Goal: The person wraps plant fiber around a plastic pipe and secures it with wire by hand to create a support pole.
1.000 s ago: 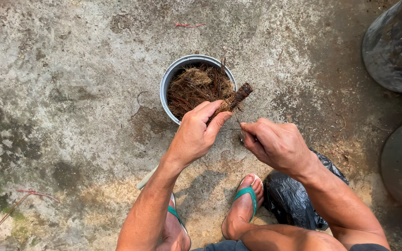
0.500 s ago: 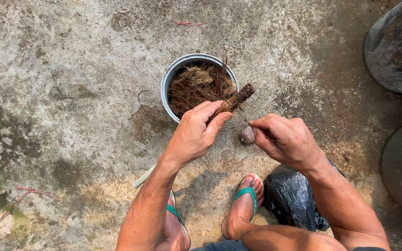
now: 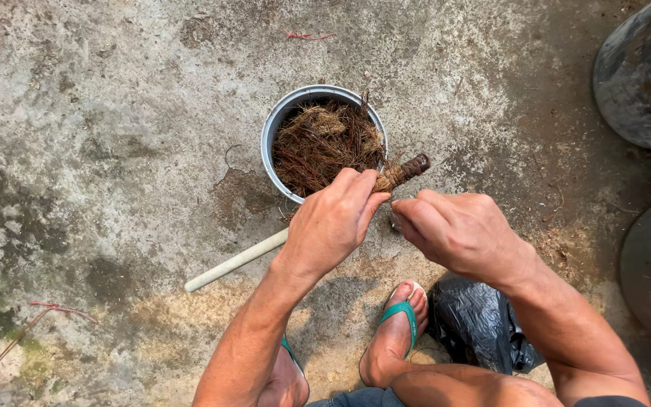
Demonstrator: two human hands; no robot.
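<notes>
A short brown fibrous root piece [image 3: 401, 172] is pinched in the fingers of the left hand [image 3: 331, 222], its dark tip projecting up and to the right of the knuckles. The right hand [image 3: 457, 232] is curled closed just beside it, fingertips near the root; what it grips cannot be told. Just beyond the left hand, a grey bucket [image 3: 274, 128] of dry brown fibres is set on stained, mossy concrete ground [image 3: 99, 136]. A pale stick [image 3: 235, 261] is laid below the left wrist. A black plastic bag [image 3: 472, 324] is seen under the right forearm, dark tubs [image 3: 631, 83] farther right.
</notes>
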